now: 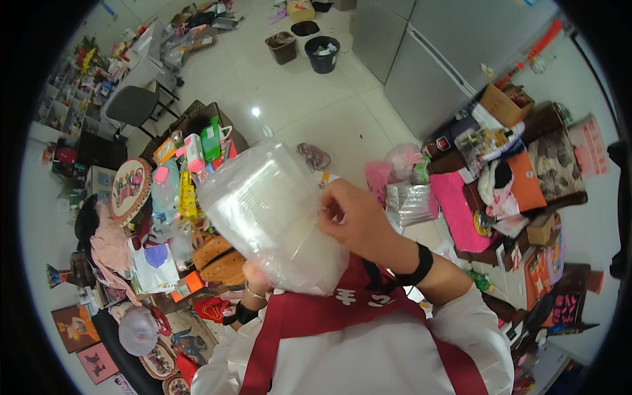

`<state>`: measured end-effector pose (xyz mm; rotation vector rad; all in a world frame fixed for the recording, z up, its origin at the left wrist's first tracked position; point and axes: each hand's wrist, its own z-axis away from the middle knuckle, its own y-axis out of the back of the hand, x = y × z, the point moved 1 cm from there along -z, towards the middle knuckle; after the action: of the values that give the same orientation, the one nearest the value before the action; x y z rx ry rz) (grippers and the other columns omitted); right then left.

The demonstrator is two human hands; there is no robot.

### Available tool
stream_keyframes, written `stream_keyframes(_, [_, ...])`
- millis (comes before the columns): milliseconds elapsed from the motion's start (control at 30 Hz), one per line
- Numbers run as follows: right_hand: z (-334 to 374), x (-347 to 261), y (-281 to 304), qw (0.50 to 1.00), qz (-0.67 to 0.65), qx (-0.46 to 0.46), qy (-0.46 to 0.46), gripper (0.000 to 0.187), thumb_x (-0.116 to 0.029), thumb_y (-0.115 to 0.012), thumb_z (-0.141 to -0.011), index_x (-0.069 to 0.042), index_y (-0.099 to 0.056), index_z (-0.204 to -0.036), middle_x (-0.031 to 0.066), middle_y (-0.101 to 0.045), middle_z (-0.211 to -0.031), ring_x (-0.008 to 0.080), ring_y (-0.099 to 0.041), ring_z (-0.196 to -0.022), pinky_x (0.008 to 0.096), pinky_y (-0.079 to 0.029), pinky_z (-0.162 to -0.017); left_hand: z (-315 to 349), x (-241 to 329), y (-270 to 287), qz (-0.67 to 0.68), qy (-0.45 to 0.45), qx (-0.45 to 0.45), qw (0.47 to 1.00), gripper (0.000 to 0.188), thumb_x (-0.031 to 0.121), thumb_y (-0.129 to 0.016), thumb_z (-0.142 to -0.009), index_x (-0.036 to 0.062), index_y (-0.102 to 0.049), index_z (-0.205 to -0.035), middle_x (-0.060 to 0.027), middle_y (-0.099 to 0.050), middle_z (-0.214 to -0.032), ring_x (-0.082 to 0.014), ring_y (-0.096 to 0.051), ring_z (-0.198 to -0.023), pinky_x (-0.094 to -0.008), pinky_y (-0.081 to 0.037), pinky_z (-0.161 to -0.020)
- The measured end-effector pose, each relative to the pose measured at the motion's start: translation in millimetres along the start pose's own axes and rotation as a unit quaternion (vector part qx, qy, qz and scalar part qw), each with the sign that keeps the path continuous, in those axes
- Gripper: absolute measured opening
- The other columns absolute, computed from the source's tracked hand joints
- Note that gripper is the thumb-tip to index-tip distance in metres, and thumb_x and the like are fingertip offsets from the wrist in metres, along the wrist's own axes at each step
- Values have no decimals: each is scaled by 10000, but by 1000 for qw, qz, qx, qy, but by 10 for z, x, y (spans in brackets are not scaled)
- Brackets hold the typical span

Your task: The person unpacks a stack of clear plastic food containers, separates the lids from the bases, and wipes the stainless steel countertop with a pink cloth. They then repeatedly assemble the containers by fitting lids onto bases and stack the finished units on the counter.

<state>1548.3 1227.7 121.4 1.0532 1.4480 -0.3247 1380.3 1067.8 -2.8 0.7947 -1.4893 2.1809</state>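
In front of my chest is a clear, shiny plastic bag (263,204), tilted, with ribbed, see-through contents that look stacked. My left hand (257,278) grips its lower left side from beneath; most of those fingers are hidden behind the bag. At the bag's right edge, my right hand (355,220) has its fingers curled in toward the thumb, pinching at the plastic. A black band circles my right wrist. Below the bag shows the dark red apron (309,316) I wear over white sleeves.
To the left, a crowded table carries a brown bag (218,260), a round patterned plate (130,191) and toys. On the right are a pink cloth (456,207), a silver foil bag (409,204) and boxes. Ahead stand a grey fridge (428,72), two bins (322,62) and a chair (133,104).
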Motion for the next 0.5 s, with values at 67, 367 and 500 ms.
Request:
stream_keyframes(67, [-316,161,-82,999,23,2,47,164,-18,-568,-703,-25,-464,-830,113,-507,-716,213,-545,-596,303,-437,-549,-285,37,58,13,-10,18,1000,492,286,-500,-796,-8,-391,-1175,-137,-486,-1137,-251,-500,-1009,-377,-419,-859])
stream_keyframes(367, [-1883,609,42,873,-387,-141,-259,56,55,-517,-683,0,-511,-678,42,-547,-619,115,-503,-536,259,-394,-525,-1846,592,-46,42,25,10,999,491,264,-509,-783,-10,-397,-1174,-139,-493,-1130,-246,-506,-1003,-371,-422,-856])
stream_keyframes(500, [-2478,797,267,772,-524,-252,-259,89,24,-495,-731,-8,-532,-657,66,-548,-575,127,-510,-538,241,-402,-549,-2465,783,-196,48,59,-11,997,490,254,-513,-777,-11,-399,-1173,-139,-497,-1127,-244,-509,-1001,-369,-423,-855])
